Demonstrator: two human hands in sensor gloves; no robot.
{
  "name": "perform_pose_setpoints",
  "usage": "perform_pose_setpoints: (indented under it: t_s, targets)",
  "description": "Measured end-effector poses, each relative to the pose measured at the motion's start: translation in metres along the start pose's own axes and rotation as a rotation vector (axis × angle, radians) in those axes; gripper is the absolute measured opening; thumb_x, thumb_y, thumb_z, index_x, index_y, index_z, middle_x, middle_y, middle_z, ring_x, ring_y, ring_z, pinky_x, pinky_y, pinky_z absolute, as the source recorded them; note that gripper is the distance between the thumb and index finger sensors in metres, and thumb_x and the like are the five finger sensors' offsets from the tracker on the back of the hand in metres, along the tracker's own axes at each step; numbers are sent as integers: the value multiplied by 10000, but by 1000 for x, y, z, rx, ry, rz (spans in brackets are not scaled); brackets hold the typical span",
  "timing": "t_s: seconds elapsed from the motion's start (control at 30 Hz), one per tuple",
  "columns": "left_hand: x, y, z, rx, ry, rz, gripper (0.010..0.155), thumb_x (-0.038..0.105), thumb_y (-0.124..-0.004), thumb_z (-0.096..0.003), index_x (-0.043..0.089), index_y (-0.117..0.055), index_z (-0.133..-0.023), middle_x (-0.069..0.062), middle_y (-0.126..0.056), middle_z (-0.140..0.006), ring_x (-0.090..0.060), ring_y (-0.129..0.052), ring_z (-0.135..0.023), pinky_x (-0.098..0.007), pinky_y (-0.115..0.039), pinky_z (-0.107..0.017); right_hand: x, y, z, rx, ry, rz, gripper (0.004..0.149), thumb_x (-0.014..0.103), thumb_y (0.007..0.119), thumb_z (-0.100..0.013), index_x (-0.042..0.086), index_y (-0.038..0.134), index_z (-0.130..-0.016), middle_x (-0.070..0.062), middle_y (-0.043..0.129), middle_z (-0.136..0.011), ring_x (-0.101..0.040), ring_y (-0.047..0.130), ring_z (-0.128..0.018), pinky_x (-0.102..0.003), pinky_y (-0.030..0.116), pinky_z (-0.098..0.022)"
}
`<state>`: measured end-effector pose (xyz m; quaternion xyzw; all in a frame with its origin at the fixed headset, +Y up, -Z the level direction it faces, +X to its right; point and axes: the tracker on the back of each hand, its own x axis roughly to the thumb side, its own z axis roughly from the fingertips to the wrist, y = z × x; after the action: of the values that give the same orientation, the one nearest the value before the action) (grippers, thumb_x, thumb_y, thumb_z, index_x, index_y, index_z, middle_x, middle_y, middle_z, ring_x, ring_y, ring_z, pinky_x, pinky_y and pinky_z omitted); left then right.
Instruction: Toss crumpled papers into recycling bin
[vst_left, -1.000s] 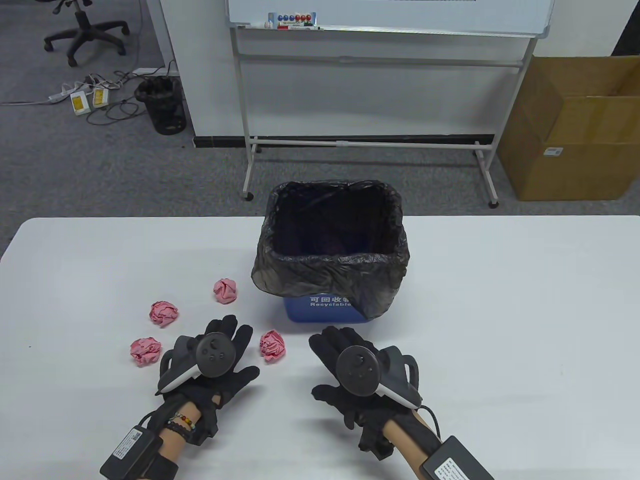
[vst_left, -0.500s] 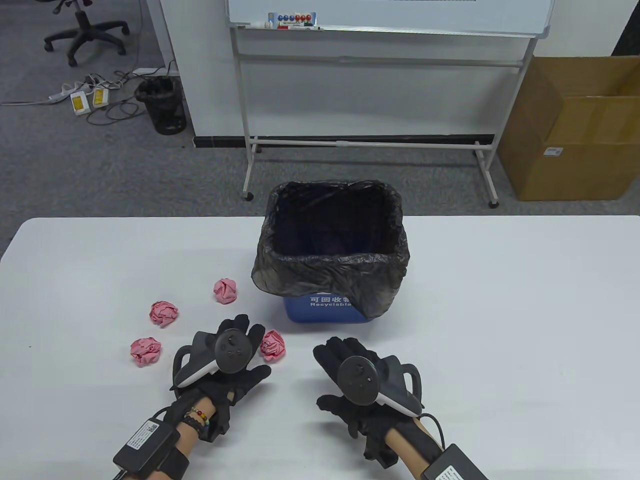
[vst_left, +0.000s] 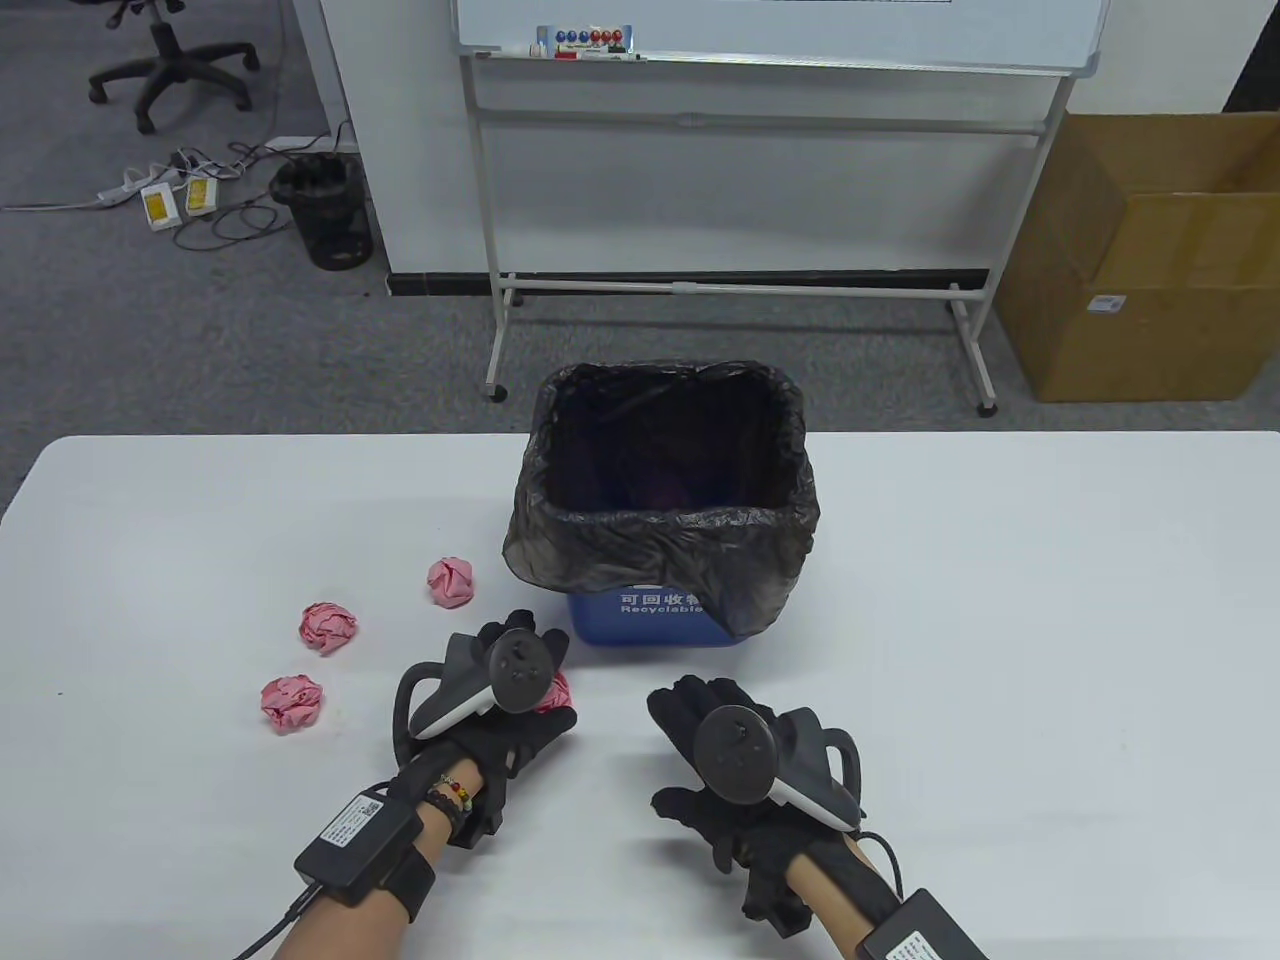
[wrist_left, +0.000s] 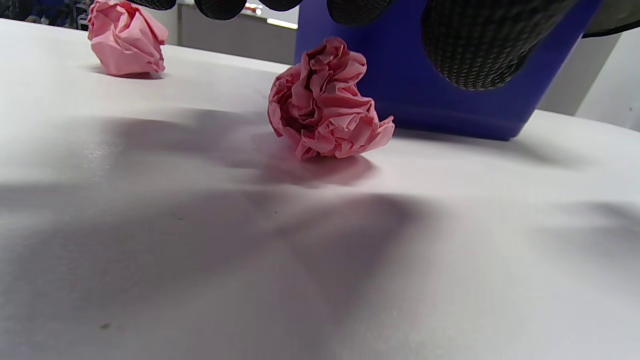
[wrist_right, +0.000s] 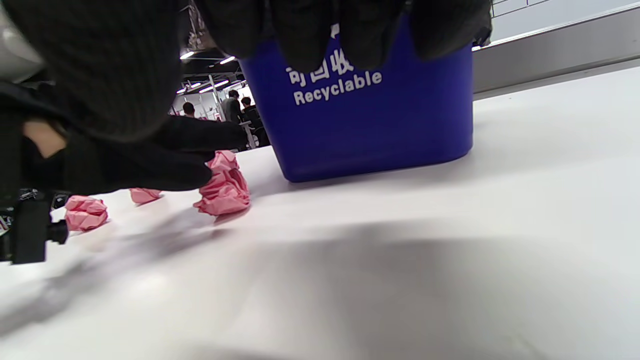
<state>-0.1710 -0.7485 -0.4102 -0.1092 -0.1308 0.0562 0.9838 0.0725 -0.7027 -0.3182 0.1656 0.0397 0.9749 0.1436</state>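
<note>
A blue recycling bin (vst_left: 640, 620) lined with a black bag stands mid-table. Four pink crumpled paper balls lie left of it. My left hand (vst_left: 545, 672) hovers open over the nearest ball (vst_left: 556, 693). In the left wrist view this ball (wrist_left: 325, 102) sits on the table under my spread fingertips (wrist_left: 475, 50), untouched. The other balls lie at the far left (vst_left: 291, 703), the upper left (vst_left: 327, 627) and beside the bin (vst_left: 450, 580). My right hand (vst_left: 680, 750) is open and empty, palm down, in front of the bin (wrist_right: 360, 115).
The white table (vst_left: 1000, 620) extends right of the bin. Beyond its far edge stand a whiteboard frame (vst_left: 740, 285) and a cardboard box (vst_left: 1150, 260) on the floor. Something dark pink shows dimly inside the bin.
My left hand has moved right and forward, from beside the nearest ball to over it, now covering most of it. My right hand has drifted slightly right and back.
</note>
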Motion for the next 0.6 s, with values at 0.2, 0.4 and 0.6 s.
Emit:
perform_pose_setpoints:
  t_s: [0.2, 0.4, 0.6]
  targets:
    - [4, -10, -10, -6, 45, -54, 740, 480, -784, -469, 273, -473, -1107, -155, -351, -1216, -448, -517, -1097, -634, -556, -747, 0, -1, 0, 5, 2, 8, 877, 547, 870, -328, 359, 449, -1074, 0, 498, -1178, -334, 512, -1117, -553, 520, -762]
    - [5, -8, -13, 36, 75, -113, 701, 389, -838, -461, 231, -551, -1081, -154, -609, -1146, -339, -812, -982, -489, -789, -677, 0, -1, 1, 8, 7, 10, 876, 546, 871, -328, 359, 451, -1074, -4, 501, -1177, -342, 522, -1113, -545, 529, -760]
    - [8, 0, -8, 75, 73, -106, 631, 345, -870, -444, 200, -671, -1026, -140, -760, -1061, -335, -925, -881, -419, -891, -605, -1, -2, 1, 10, 15, 5, 874, 546, 870, -329, 357, 453, -1074, -6, 505, -1176, -348, 527, -1109, -540, 534, -759]
